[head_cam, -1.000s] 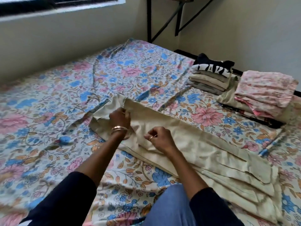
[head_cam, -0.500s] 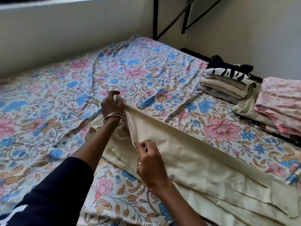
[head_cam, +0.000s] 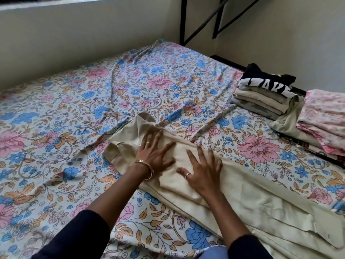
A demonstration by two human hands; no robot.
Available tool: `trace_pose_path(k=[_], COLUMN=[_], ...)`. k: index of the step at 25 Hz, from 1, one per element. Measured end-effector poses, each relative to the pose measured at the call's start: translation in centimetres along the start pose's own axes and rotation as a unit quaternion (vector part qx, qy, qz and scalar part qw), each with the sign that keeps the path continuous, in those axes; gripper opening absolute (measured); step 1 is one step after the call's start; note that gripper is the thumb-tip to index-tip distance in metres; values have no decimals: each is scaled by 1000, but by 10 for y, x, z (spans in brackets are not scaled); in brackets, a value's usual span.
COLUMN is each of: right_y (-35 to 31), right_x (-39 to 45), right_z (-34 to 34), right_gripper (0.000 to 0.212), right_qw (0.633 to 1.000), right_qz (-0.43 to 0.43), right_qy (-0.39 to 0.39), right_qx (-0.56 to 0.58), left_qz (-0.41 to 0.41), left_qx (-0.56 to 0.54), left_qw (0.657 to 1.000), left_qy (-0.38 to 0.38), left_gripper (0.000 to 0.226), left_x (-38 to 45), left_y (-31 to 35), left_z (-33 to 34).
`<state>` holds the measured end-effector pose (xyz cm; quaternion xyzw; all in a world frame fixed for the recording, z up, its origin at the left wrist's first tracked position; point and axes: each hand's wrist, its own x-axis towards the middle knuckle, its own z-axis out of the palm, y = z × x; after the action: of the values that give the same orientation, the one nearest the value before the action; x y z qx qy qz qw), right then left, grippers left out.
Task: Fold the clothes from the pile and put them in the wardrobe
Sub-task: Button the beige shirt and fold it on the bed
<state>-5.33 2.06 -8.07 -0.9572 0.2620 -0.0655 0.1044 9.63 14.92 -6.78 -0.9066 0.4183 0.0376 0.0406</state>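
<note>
A long cream garment (head_cam: 252, 199) lies spread across the floral bed sheet (head_cam: 74, 113), running from the middle of the bed to the lower right. My left hand (head_cam: 155, 152) rests flat on its upper end, fingers apart, a bangle on the wrist. Beside it, my right hand (head_cam: 203, 171) presses flat on the cloth too, fingers spread, a ring on one finger. Neither hand grips the fabric. The wardrobe is not in view.
At the right edge of the bed stands a stack of folded clothes (head_cam: 261, 100) topped by a black printed shirt. Next to it sits a folded pink floral pile (head_cam: 324, 120) on an olive garment. A dark metal frame (head_cam: 197, 25) stands in the far corner against the wall.
Both hands let go of the garment's edge, which they were pinching and lifting, and now lie flat and spread on the cloth. The raised fold has been laid down.
</note>
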Motion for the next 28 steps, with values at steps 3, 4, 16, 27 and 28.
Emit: trace_pose_path(k=[3,4,16,27,28], right_y=[14,13,-18,-115,-118], right_x=[-7,-5,-6,42,43], right_z=[12,10,17,-11,-8], right_gripper=[76,76,80,35,31], right_qw=[999,998,997,990,992], right_qz=[28,31,-57,-89,-70], right_qy=[-26,-38,-54,-5,-3], right_qx=[-38,-42,-12,112,101], left_qz=[-17,-17,-42,-54,-45], left_qx=[44,47,-34,-68,-83], left_qw=[997,997,927,988,988], left_qy=[57,51,372,-125,-126], left_gripper=[71,71,14,45,40], left_x=[-5,-3,-25,7,12], left_y=[-13,-15,-23,-80,-83], left_z=[17,17,2,-68,-69])
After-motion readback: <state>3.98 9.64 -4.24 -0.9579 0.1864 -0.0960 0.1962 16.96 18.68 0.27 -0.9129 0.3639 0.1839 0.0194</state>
